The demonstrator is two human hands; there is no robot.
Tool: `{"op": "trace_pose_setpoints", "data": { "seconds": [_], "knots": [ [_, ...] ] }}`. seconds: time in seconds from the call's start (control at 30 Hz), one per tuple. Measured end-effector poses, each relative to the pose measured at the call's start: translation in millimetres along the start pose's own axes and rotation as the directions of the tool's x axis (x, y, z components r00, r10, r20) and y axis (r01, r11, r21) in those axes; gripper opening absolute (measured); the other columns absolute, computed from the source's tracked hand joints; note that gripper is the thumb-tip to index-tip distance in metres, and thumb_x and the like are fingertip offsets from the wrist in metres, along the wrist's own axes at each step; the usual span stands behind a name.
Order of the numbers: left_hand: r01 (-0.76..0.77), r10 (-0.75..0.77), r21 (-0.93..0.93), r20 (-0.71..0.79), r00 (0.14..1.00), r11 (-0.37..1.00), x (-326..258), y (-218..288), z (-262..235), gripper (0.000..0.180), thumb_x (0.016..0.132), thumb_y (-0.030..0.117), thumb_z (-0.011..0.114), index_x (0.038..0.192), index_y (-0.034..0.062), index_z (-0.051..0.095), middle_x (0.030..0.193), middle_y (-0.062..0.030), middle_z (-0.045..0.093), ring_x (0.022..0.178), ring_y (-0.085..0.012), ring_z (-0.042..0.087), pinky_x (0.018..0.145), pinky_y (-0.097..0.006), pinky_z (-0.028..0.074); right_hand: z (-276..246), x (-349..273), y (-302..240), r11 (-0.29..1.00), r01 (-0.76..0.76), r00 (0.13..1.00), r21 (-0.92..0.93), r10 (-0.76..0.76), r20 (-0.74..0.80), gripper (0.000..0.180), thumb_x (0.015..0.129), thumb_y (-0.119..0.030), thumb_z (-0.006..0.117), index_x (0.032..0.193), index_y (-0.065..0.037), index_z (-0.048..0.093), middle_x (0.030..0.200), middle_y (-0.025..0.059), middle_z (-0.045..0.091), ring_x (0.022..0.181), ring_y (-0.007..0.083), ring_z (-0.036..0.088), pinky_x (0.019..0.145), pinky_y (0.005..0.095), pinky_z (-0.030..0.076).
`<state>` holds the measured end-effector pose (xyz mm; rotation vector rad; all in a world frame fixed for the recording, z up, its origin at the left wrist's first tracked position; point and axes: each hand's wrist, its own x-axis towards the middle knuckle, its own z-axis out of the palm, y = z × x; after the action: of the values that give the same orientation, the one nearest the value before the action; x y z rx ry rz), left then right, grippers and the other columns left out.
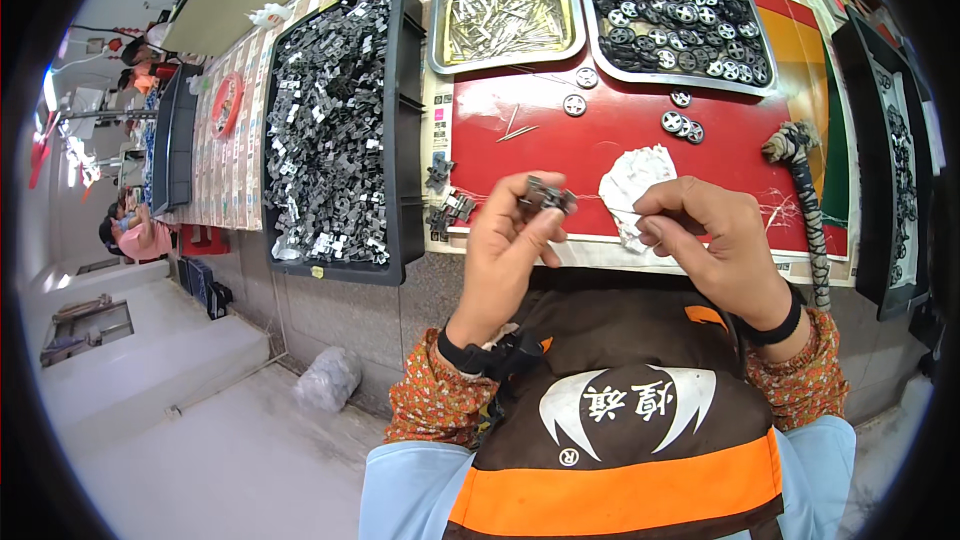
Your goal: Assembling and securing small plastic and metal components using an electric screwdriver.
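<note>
My left hand (508,245) is closed around a small dark grey plastic part (545,195), held between thumb and fingers above the front of the red work surface (520,165). To its right, my right hand (715,240) pinches what looks like a thin metal pin (626,212), whose end points toward the left hand. The two hands are apart. A crumpled white cloth or paper (637,183) lies just behind the right fingertips. More dark plastic parts (452,210) sit left of my left hand. Several small black wheels with silver spokes (675,122) and loose pins (517,130) lie beyond.
A black bin (405,130) full of dark parts stands at left. At the back are a metal tray (437,50) of pins and another (690,86) of wheels. A wrapped, curved handle (808,200) and a narrow black bin (868,230) are at right. People (140,230) sit far left.
</note>
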<state>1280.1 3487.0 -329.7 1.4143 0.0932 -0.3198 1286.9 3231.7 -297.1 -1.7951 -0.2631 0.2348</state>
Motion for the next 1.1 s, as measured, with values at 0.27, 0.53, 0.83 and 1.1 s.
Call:
{"op": "trace_pose_setpoints", "data": {
  "seconds": [0.27, 0.53, 0.83, 1.1],
  "knots": [
    [0.098, -0.086, -0.034, 0.243, 0.966, 0.995, -14, -9, 21, 0.038, 0.111, 0.013, 0.062, 0.148, 0.0044, 0.055, 0.117, -0.0061, 0.069, 0.092, -0.0066, 0.063, 0.078, -0.022, 0.055, -1, -16, -2, 0.962, 0.204, 0.977, -0.18, -0.212, -0.028, 0.02, 0.095, 0.008, 0.07, 0.113, 0.0, 0.069, 0.1, 0.0165, 0.074, 0.088, 0.0349, 0.076, 0.075, 0.0397, 0.059],
    [0.107, -0.117, 0.049, 0.34, 0.933, 0.993, -18, -13, 21, 0.038, 0.111, 0.008, 0.06, 0.149, 0.0085, 0.056, 0.133, -0.0011, 0.061, 0.115, -0.0096, 0.061, 0.085, -0.025, 0.055, -3, -23, 1, 0.948, 0.232, 0.972, -0.22, -0.232, 0.026, 0.023, 0.094, 0.008, 0.07, 0.116, -0.001, 0.067, 0.101, 0.018, 0.075, 0.092, 0.0386, 0.076, 0.077, 0.0433, 0.059],
    [0.117, -0.18, 0.178, 0.391, 0.903, 0.977, -19, -8, 20, 0.038, 0.111, 0.008, 0.06, 0.149, 0.0088, 0.056, 0.129, -0.0022, 0.064, 0.111, -0.0078, 0.062, 0.087, -0.025, 0.054, -11, -25, -4, 0.939, 0.231, 0.969, -0.255, -0.199, 0.143, 0.026, 0.092, 0.009, 0.068, 0.116, -0.001, 0.065, 0.092, 0.0194, 0.07, 0.087, 0.0415, 0.073, 0.073, 0.0472, 0.056],
    [0.078, -0.183, 0.256, 0.42, 0.889, 0.963, -18, -7, 25, 0.047, 0.107, 0.003, 0.061, 0.153, 0.0112, 0.056, 0.109, -0.003, 0.064, 0.084, -0.008, 0.058, 0.077, -0.027, 0.054, -12, -25, 5, 0.972, 0.163, 0.975, -0.172, -0.132, 0.181, 0.02, 0.092, 0.008, 0.065, 0.108, -0.003, 0.058, 0.086, 0.0163, 0.067, 0.076, 0.0385, 0.071, 0.066, 0.044, 0.055]
  ]
}}
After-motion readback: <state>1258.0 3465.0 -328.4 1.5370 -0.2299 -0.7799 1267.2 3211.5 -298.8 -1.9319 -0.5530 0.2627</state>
